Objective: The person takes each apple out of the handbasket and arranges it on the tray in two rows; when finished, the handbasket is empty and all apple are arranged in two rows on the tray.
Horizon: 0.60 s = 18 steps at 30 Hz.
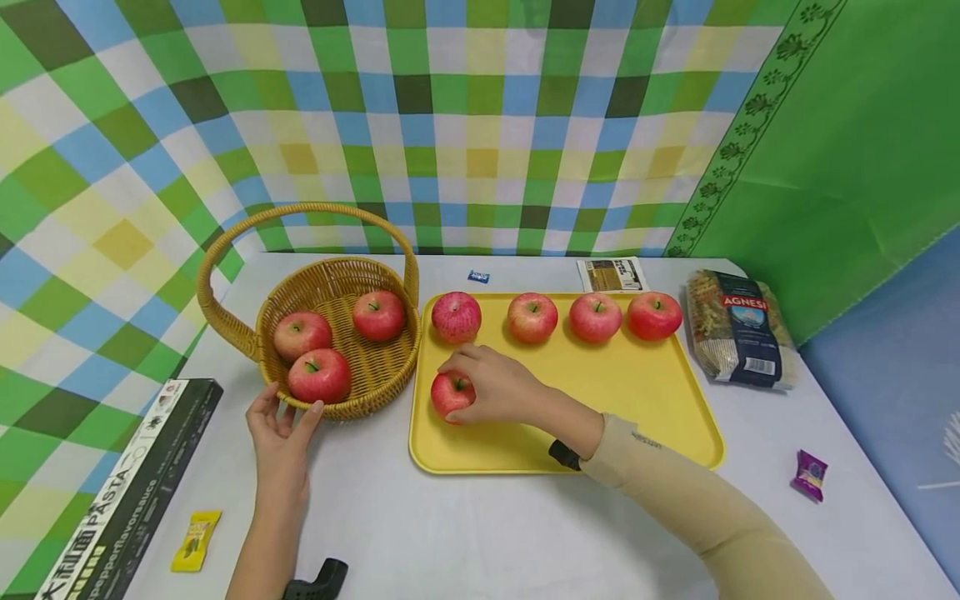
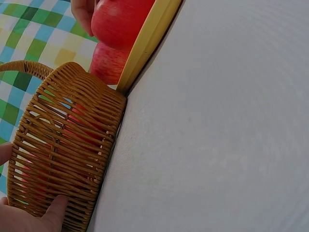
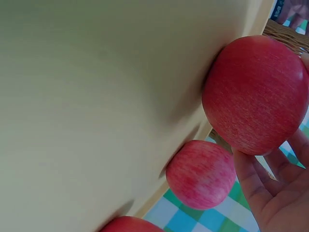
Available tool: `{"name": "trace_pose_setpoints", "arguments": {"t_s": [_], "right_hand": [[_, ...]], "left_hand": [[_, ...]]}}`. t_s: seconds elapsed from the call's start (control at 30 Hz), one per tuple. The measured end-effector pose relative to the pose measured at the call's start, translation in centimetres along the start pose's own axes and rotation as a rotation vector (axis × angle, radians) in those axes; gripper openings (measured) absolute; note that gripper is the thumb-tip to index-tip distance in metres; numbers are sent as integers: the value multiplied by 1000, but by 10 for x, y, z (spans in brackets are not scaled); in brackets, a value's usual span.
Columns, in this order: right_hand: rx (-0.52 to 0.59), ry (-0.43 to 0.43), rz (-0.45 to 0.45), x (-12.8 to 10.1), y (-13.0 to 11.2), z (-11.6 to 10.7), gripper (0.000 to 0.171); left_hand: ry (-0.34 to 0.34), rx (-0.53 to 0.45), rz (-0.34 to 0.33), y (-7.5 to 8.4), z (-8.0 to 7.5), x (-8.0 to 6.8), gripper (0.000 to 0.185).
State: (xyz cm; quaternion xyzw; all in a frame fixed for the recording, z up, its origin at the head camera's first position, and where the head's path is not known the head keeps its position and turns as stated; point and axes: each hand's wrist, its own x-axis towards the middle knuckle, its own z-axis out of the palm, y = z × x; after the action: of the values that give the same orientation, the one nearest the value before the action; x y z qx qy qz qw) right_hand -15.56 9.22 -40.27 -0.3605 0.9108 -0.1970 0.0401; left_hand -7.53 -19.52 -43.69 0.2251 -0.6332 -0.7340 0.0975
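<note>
In the head view my right hand (image 1: pixel 498 387) grips a red apple (image 1: pixel 447 395) over the left part of the yellow tray (image 1: pixel 600 417). The right wrist view has this apple (image 3: pixel 256 96) large, with fingers curled against its side; whether it touches the tray I cannot tell. Behind it on the tray sits another apple (image 1: pixel 456 317), in a back row with several more. My left hand (image 1: pixel 281 442) holds the near side of the wicker basket (image 1: pixel 375 405), its thumb (image 2: pixel 57 210) against the woven wall. Three apples lie inside, one being the front apple (image 1: pixel 320 376).
A tall handle (image 1: pixel 315 208) arches over the basket. Right of the tray lies a pasta bag (image 1: pixel 738 329), with a purple packet (image 1: pixel 810 475) nearer. At left are a long pasta box (image 1: pixel 135 492) and a yellow packet (image 1: pixel 197 542). A blue packet (image 1: pixel 478 277) and printed card (image 1: pixel 611 274) lie behind.
</note>
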Motion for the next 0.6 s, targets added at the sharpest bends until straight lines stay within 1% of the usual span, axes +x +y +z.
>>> {"name": "trace_pose_setpoints", "arguments": {"t_s": [0.33, 0.6], "right_hand": [[6, -5, 17, 7, -4, 3, 54], [5, 2, 17, 7, -5, 3, 60]], "left_hand": [[-1, -4, -9, 0, 0, -1, 73], [-2, 7, -11, -1, -1, 1, 73]]}}
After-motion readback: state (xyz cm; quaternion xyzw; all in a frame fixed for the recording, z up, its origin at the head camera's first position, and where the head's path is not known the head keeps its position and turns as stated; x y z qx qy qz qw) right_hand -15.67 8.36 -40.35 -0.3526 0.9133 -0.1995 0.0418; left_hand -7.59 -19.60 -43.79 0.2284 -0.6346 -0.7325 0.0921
